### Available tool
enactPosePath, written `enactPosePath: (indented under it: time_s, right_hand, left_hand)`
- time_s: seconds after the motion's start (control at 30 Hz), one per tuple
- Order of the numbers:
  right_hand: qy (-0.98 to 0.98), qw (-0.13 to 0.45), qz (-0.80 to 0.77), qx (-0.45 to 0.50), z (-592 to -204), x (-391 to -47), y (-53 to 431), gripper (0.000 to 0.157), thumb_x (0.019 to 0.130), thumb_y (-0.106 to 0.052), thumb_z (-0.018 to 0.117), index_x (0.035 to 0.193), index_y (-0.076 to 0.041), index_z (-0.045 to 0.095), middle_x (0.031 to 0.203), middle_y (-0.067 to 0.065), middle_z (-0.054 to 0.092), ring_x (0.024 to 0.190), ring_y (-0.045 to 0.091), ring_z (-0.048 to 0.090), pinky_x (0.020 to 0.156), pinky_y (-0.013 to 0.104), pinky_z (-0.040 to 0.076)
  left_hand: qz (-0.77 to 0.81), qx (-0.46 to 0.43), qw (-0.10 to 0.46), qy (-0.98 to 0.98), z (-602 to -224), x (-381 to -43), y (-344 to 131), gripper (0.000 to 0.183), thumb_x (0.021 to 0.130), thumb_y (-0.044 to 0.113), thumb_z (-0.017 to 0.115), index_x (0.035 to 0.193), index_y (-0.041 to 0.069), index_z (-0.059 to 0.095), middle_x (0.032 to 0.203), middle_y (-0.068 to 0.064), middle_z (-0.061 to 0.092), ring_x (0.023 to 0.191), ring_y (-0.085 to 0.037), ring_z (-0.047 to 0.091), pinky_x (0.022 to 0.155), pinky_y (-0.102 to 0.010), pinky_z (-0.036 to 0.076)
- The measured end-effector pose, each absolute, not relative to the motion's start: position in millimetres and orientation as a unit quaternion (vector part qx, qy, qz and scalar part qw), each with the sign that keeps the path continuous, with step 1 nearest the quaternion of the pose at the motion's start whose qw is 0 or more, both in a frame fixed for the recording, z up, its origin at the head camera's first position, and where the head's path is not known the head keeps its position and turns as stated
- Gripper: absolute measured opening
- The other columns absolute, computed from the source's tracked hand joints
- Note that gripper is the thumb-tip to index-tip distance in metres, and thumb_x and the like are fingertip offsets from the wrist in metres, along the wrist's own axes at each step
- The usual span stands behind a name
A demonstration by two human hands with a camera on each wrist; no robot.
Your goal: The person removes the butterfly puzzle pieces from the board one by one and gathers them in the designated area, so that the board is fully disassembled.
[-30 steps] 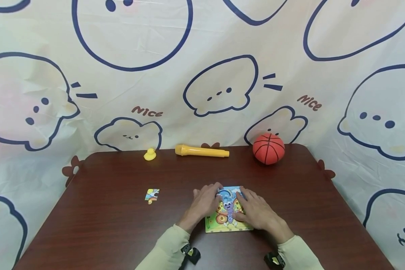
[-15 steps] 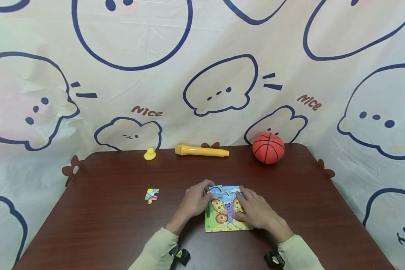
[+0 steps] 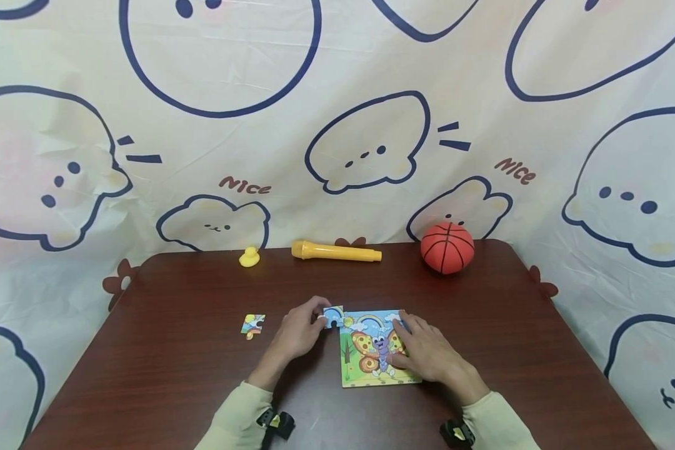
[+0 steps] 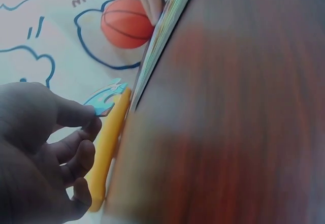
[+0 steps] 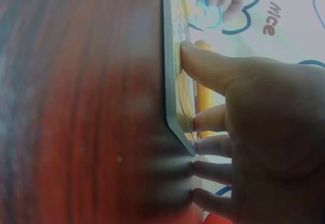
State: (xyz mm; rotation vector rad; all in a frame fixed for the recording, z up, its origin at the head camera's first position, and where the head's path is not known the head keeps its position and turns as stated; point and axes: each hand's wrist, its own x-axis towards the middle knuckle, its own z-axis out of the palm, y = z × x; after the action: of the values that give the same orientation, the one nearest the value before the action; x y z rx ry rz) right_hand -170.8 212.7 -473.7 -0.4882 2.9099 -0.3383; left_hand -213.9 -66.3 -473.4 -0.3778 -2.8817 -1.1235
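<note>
A butterfly jigsaw puzzle lies flat on the table in the head view. My left hand pinches a blue puzzle piece with a rainbow on it, just off the puzzle's far left corner. In the left wrist view, thumb and index finger grip that piece by its edge. My right hand rests on the puzzle's right side, thumb on its face and extended fingers along its right edge, as the right wrist view also shows. Another loose puzzle piece lies on the table to the left.
Along the back of the dark brown table stand a small yellow rubber duck, a yellow toy microphone and a red toy basketball. A patterned cloth hangs behind the table.
My left hand has moved left from over the puzzle, bringing the rainbow piece from its face to beyond the far left corner. The right hand has stayed in place.
</note>
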Motion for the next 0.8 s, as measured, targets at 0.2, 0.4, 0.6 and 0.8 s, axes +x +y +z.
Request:
enactPosePath:
  time_s: [0.2, 0.4, 0.6, 0.8]
  right_hand:
    - [0.976, 0.086, -0.116, -0.162, -475, -171, 213, 0.079, 0.086, -0.057, 0.061, 0.148, -0.011, 0.04, 0.158, 0.014, 0.028, 0.143, 0.035, 0.03, 0.11, 0.058, 0.03]
    - [0.976, 0.089, -0.111, -0.162, -475, -171, 213, 0.08, 0.086, -0.057, 0.062, 0.148, -0.012, 0.039, 0.158, 0.013, 0.027, 0.144, 0.034, 0.029, 0.11, 0.058, 0.03]
    - [0.977, 0.088, -0.113, -0.161, -474, -171, 213, 0.08, 0.086, -0.056, 0.062, 0.148, -0.012, 0.039, 0.158, 0.013, 0.027, 0.144, 0.034, 0.029, 0.11, 0.058, 0.03]
    - [0.977, 0.091, -0.113, -0.156, -474, -171, 213, 0.081, 0.086, -0.058, 0.062, 0.149, -0.013, 0.038, 0.159, 0.013, 0.026, 0.144, 0.034, 0.028, 0.111, 0.057, 0.029]
  left_hand:
    - [-0.345, -0.101, 0.007, -0.933, -473, -216, -86, 0.022, 0.093, 0.018, 0.062, 0.115, 0.024, 0.061, 0.093, 0.004, 0.067, 0.08, -0.012, 0.057, 0.076, -0.038, 0.045]
    - [-0.339, -0.095, 0.003, -0.936, -473, -217, -105, 0.023, 0.092, 0.014, 0.064, 0.113, 0.021, 0.062, 0.091, 0.0, 0.068, 0.079, -0.016, 0.058, 0.072, -0.036, 0.044]
    - [-0.33, -0.092, -0.002, -0.939, -474, -220, -121, 0.021, 0.091, 0.014, 0.064, 0.111, 0.019, 0.062, 0.091, 0.0, 0.069, 0.079, -0.015, 0.058, 0.073, -0.035, 0.044]
    - [-0.288, -0.084, 0.001, -0.954, -475, -224, -133, 0.023, 0.09, 0.014, 0.063, 0.112, 0.017, 0.063, 0.087, 0.002, 0.064, 0.083, -0.017, 0.056, 0.075, -0.04, 0.041]
